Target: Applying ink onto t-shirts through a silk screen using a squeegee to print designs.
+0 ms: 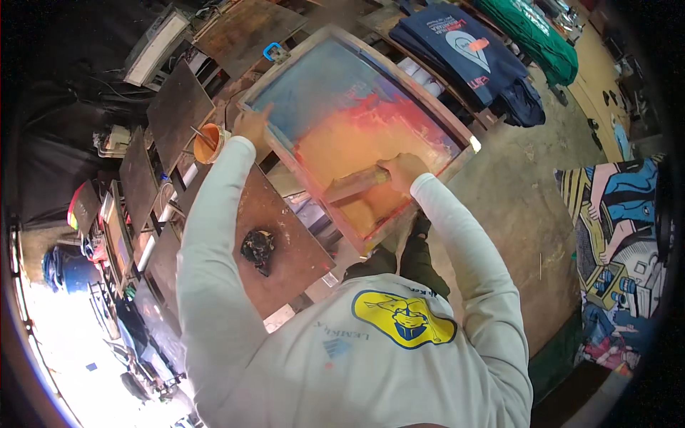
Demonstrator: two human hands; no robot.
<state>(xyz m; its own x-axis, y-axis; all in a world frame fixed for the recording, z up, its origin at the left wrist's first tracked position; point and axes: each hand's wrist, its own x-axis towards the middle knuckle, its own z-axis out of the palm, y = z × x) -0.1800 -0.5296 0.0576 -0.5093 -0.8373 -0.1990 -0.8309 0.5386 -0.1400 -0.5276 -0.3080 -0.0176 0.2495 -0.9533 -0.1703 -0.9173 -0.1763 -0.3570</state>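
A wooden-framed printing screen (298, 171) lies at a slant in front of me, its mesh smeared with orange, red and blue ink. My left hand (252, 126) grips the frame's left edge, with one finger reaching onto the rim. In my right hand (404, 171) is the right end of a wooden squeegee (353, 185). The squeegee lies across the orange-inked near part of the mesh; its blade edge is hard to make out. Just left of my left wrist stands a small bucket (208, 145) with orange inside and a stick in it.
A brown board (285, 228) carrying a crumpled black rag (257, 251) is below my left forearm. Several dark boards line the left. Folded dark blue shirts (464, 53) and green cloth (535, 36) lie at the far right. A painted panel (617, 250) stands right.
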